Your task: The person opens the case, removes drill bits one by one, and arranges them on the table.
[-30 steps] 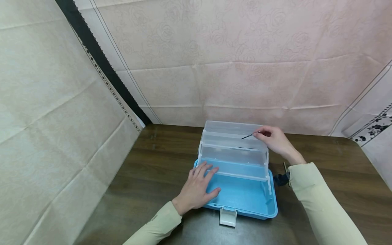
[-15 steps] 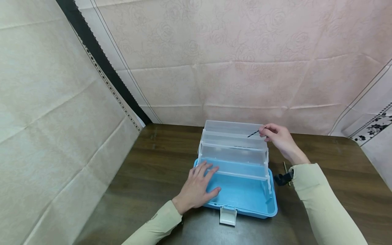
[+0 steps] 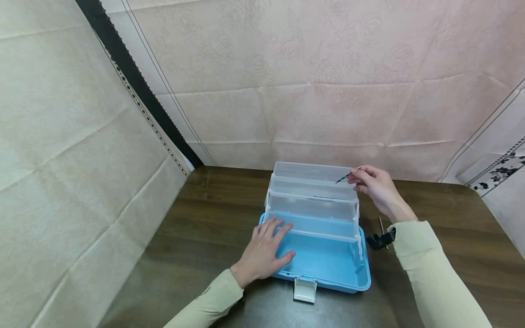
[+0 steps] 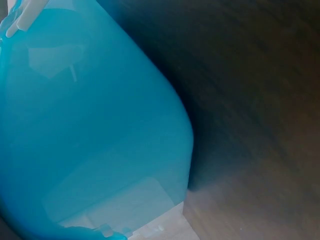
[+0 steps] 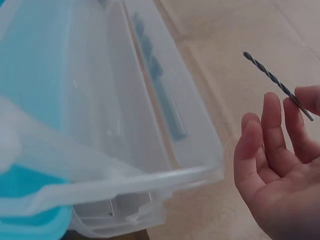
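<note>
My right hand (image 3: 377,189) pinches a thin, dark, spiral drill bit (image 5: 270,76) between thumb and index finger, the other fingers loosely bent. In the head view it is beside the right end of the upper trays, the bit's tip pointing left over them. A blue toolbox (image 3: 328,286) stands open with its clear tiered trays (image 3: 313,205) raised. Through the tray wall in the right wrist view shows a thicker spiral bit (image 5: 159,75). My left hand (image 3: 262,253) rests on the box's left rim, fingers extended; the left wrist view shows only the box's blue side.
Under the box lies a dark wooden table (image 3: 197,255). A white latch (image 3: 305,290) hangs at the box's front. Patterned cloth (image 3: 328,91) rises behind the table, with more at the left. A black strap mount (image 3: 381,239) sits by the right sleeve.
The right hand has drawn back to the right with the drill bit, from over the trays to their right end, and is nearly still lately. The left hand and toolbox stay put.
</note>
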{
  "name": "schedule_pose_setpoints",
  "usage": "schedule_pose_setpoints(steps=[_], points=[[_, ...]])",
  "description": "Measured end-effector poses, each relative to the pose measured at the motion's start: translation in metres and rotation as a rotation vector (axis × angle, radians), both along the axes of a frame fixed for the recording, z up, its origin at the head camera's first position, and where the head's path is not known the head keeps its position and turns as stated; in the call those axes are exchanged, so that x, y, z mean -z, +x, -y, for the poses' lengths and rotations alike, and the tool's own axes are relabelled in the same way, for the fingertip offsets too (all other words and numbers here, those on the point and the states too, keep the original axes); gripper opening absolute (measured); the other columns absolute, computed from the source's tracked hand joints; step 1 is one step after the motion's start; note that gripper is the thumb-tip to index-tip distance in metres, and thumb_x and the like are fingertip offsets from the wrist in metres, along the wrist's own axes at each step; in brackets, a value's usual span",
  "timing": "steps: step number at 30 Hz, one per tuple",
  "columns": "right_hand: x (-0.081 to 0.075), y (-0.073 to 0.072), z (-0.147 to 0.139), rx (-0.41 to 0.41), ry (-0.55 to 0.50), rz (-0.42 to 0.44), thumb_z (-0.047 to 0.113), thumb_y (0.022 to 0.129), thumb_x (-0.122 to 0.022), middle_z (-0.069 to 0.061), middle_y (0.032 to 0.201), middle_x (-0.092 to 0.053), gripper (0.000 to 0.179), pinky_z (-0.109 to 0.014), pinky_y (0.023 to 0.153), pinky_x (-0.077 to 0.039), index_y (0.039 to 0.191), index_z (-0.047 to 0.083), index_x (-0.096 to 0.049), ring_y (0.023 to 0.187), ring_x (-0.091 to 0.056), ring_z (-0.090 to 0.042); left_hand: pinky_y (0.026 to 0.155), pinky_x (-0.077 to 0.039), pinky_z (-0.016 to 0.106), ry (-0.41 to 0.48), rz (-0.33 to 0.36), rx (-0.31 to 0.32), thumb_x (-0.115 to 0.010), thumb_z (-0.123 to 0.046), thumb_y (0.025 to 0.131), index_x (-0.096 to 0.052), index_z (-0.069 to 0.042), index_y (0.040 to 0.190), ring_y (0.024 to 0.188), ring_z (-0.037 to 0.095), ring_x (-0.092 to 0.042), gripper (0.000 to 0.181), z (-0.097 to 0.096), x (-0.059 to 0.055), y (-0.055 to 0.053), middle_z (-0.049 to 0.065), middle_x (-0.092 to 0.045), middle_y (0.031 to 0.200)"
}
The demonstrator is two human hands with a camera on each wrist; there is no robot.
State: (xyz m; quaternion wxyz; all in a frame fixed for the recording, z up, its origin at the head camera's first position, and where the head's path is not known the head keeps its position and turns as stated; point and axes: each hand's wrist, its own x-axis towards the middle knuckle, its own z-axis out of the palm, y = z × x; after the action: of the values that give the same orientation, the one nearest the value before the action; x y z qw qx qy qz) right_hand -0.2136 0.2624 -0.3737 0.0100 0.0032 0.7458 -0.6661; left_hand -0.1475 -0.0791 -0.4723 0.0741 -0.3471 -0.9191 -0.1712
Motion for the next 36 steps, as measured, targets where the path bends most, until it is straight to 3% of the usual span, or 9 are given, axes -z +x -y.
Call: schedule_pose_setpoints(steps=[6,18,26,36], points=[[0.001,0.002,0.0,0.002,-0.144,0.017,0.033,0.1,-0.062,0.003,0.096,-0.069,0.035,-0.023,0.08,-0.055,0.113,0.001,-0.06,0.092,-0.066,-0.011,0.109,-0.034,0.058,0.003,0.002,0.001,-0.058,-0.051,0.097,-0.044,-0.02,0.152,0.145,0.032,-0.031,0.065,0.0,0.0,0.001,0.008,-0.045,0.15],[-0.003,0.007,0.0,0.002,-0.219,0.046,0.029,0.1,-0.064,0.002,0.093,-0.069,0.019,-0.024,0.076,-0.056,0.103,0.01,-0.065,0.086,-0.066,-0.013,0.109,-0.034,0.058,0.0,-0.005,0.003,-0.058,-0.052,0.097,-0.044,-0.02,0.152,0.146,0.032,-0.031,0.065,0.0,0.002,0.0,0.008,-0.045,0.15],[-0.004,0.008,-0.002,0.001,-0.166,0.079,0.026,0.102,-0.061,0.002,0.093,-0.068,0.021,-0.024,0.075,-0.056,0.108,0.006,-0.062,0.085,-0.067,-0.012,0.108,-0.034,0.058,0.008,-0.011,0.003,-0.059,-0.051,0.096,-0.045,-0.019,0.151,0.145,0.033,-0.032,0.065,0.0,0.0,0.001,0.008,-0.046,0.149],[-0.006,0.01,-0.007,-0.059,-0.064,0.141,0.028,0.101,-0.063,0.003,0.095,-0.066,0.032,-0.024,0.077,-0.056,0.118,0.002,-0.056,0.084,-0.067,-0.01,0.108,-0.035,0.058,0.006,-0.016,-0.002,-0.059,-0.051,0.096,-0.045,-0.02,0.151,0.144,0.033,-0.033,0.065,0.0,0.0,-0.001,0.008,-0.046,0.149]])
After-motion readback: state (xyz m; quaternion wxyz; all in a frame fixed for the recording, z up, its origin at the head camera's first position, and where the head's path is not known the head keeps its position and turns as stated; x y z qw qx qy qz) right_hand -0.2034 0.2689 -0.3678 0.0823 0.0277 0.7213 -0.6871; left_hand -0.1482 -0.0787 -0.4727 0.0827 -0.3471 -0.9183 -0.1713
